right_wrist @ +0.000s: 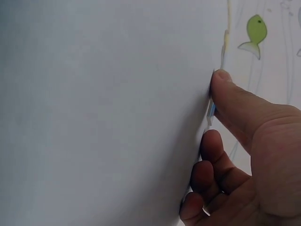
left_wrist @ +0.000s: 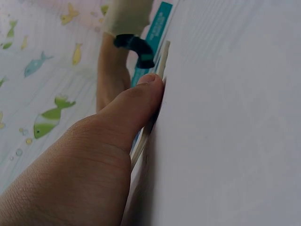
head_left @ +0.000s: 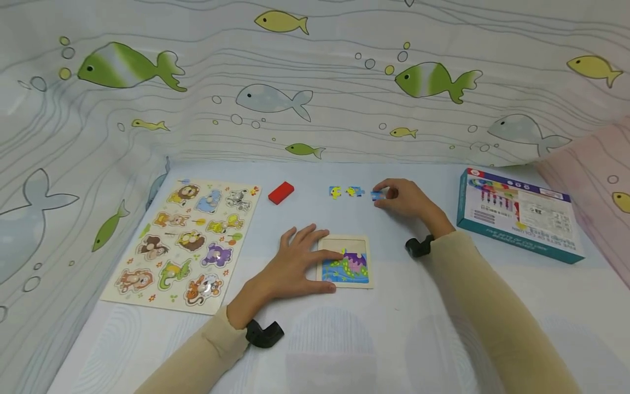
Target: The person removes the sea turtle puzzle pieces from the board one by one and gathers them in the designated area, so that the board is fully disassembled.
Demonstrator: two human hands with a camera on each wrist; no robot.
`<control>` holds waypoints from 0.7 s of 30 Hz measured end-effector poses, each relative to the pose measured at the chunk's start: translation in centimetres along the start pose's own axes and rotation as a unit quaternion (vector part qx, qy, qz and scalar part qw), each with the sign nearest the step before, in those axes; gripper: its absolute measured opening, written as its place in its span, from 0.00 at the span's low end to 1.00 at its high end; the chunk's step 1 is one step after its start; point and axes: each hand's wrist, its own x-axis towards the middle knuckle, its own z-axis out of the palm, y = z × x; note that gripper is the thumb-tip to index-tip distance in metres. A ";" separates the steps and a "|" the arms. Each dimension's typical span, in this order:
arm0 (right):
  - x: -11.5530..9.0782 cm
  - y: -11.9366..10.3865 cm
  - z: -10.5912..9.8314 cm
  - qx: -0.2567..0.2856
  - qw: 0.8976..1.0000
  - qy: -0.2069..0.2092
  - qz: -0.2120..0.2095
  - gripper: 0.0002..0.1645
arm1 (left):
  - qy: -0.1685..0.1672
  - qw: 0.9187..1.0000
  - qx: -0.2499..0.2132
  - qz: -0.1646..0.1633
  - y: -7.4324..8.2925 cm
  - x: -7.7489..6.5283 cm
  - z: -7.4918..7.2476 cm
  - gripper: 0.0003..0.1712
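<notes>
A small square jigsaw tray [head_left: 370,273] with a pale wooden rim lies in front of me, its lower part filled with a purple, pink, green and blue picture. My left hand [head_left: 290,268] rests spread over its left side; the index finger reaches onto the picture and the thumb [left_wrist: 149,84] lies along the near rim. Farther back, my right hand [head_left: 407,201] pinches a blue jigsaw piece [head_left: 376,195] between thumb and fingers, down at the tabletop. Just left of it lie a blue-and-yellow jigsaw piece [head_left: 354,191] and another yellow-and-blue jigsaw piece [head_left: 335,191], in a row.
A large animal puzzle board [head_left: 197,219] lies on the left. Near its far right corner sits a red block [head_left: 281,192]. A teal-edged box [head_left: 521,216] lies at the right, beyond my right forearm. Fish-patterned cloth [head_left: 344,82] rises behind the table.
</notes>
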 end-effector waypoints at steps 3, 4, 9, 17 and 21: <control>0.4 0.3 0.0 -0.003 1.000 0.000 0.000 0.24 | -0.001 1.000 0.000 0.002 0.0 0.0 0.1 0.36; 0.5 0.4 0.0 -0.003 1.000 0.000 0.001 0.24 | -0.001 1.000 -0.001 0.002 0.0 0.0 0.1 0.36; 0.8 0.4 -0.1 -0.004 1.000 0.004 0.007 0.24 | 0.001 1.000 -0.003 0.003 0.1 0.0 0.2 0.36; 1.1 -0.2 -0.2 -0.012 1.000 0.010 0.017 0.26 | 0.005 1.000 -0.002 0.006 0.1 0.0 0.0 0.37; 0.5 -0.2 -0.2 0.023 0.999 0.022 0.026 0.29 | 0.004 1.000 -0.001 0.006 0.1 0.0 0.0 0.37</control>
